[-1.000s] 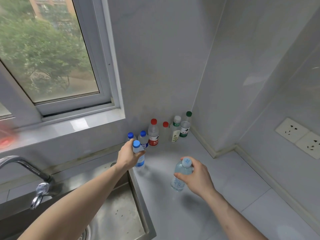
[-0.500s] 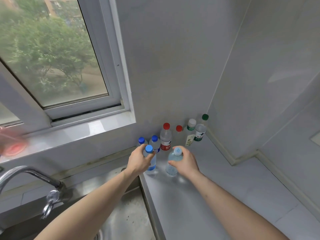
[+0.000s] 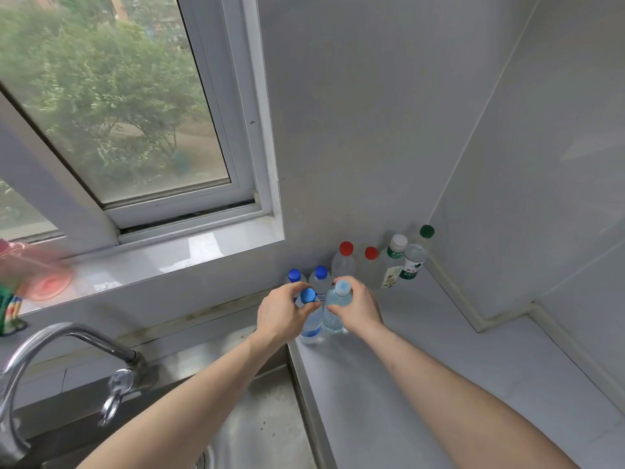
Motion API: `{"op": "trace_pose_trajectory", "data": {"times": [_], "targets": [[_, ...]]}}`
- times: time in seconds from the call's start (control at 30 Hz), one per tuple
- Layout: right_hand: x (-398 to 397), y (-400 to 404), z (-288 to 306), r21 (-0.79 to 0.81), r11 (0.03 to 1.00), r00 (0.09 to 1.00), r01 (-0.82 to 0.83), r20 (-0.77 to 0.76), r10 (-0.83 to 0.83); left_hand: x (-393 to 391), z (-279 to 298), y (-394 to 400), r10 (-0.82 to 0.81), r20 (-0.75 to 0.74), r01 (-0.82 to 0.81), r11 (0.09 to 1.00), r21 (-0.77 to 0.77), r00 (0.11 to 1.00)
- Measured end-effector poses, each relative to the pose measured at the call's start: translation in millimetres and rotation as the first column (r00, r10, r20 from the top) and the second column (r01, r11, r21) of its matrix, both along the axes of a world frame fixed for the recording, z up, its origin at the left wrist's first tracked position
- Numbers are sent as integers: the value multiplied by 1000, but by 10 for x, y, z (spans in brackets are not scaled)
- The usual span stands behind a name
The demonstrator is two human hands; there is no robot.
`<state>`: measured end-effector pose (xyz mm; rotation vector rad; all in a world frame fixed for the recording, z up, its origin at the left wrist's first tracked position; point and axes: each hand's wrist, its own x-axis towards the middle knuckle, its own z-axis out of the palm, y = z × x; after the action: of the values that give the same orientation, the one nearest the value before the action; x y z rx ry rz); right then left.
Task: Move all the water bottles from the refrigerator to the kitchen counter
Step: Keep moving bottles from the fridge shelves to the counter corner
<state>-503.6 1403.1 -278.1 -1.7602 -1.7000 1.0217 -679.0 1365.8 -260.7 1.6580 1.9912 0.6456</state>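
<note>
My left hand [image 3: 282, 313] grips a clear water bottle with a dark blue cap [image 3: 310, 319] that stands on the grey counter [image 3: 422, 384] by the sink edge. Right beside it, touching, stands a pale-blue-capped bottle [image 3: 334, 313] with my right hand [image 3: 360, 308] closed around it. Behind them along the wall is a row of bottles: two with blue caps [image 3: 320, 277], two with red caps [image 3: 345, 258], one with a white cap [image 3: 394, 260] and one with a green cap [image 3: 415, 258]. The refrigerator is out of view.
A steel sink [image 3: 257, 421] lies left of the counter with a chrome faucet [image 3: 67, 346] at its back. A window sill [image 3: 162, 258] above holds a blurred pink object [image 3: 40, 275]. Walls close the counter at the back and right.
My right hand has carried the pale-capped bottle from the middle of the counter back and left, up against the bottle in my left hand. The view has shifted left.
</note>
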Motion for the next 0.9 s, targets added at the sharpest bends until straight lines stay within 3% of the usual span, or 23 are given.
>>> {"op": "trace_pose_trajectory", "data": {"times": [0.43,0.6,0.9], "targets": [[-34,-9,84,1,999,999,-43,25,43,81,34,32,89,117,-91,996,12,989],[19,-178,140,-1,1000,1000,-6,13,6,66,179,95,37,12,-36,996,-80,999],[249,-822,443,-55,998,1000,-24,-7,23,-39,268,-285,-22,141,33,997,-74,990]]}}
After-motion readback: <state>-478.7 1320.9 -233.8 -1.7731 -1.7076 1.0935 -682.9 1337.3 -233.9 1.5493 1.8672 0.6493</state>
